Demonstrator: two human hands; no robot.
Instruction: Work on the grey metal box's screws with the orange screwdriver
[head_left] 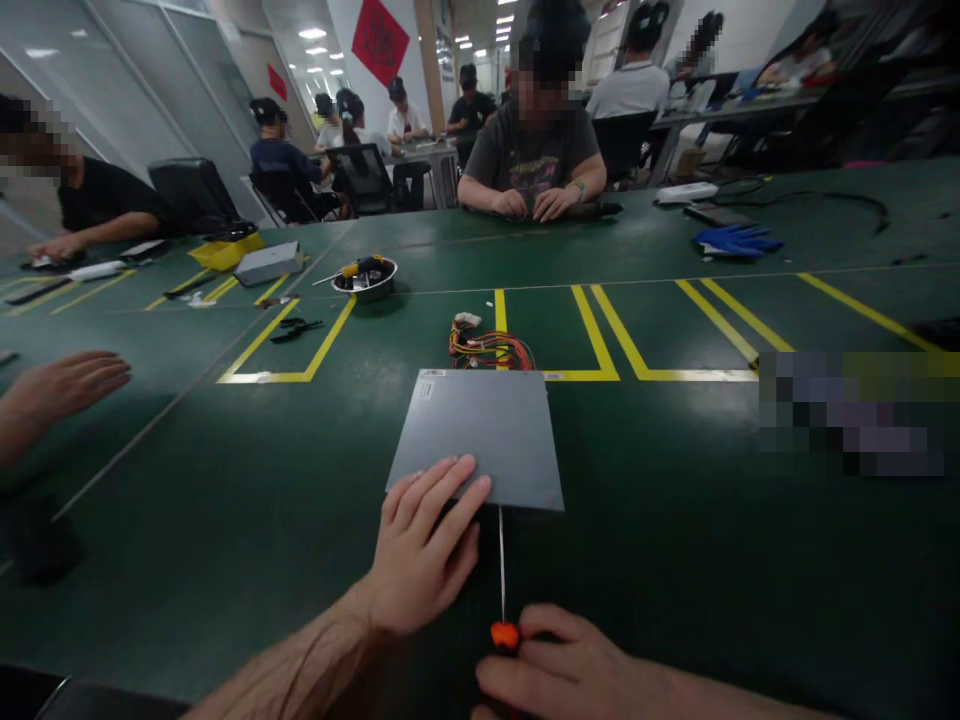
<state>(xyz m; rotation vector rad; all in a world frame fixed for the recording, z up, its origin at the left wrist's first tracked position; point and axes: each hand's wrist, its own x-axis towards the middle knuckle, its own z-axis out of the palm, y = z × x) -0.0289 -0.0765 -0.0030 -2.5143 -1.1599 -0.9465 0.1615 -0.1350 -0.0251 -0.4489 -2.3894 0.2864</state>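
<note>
My left hand (427, 545) lies flat on the near left corner of a grey metal panel (480, 430), fingers spread and pressing on its surface. My right hand (562, 660) grips the orange handle of a screwdriver (502, 560) low on the green mat. The long thin shaft points forward, and its tip reaches the panel's near edge. Just beyond the panel's far edge lies a bundle of multicoloured wires with white connectors (491, 348). Part of the bundle sits behind the panel.
Yellow tape lines (570, 340) mark out areas on the green work table. A steel bowl holding tools (365, 280) stands to the far left, and blue gloves (735, 240) lie to the far right. Co-workers sit around the table, one hand (64, 388) at the left edge. A pixelated patch hides something at right.
</note>
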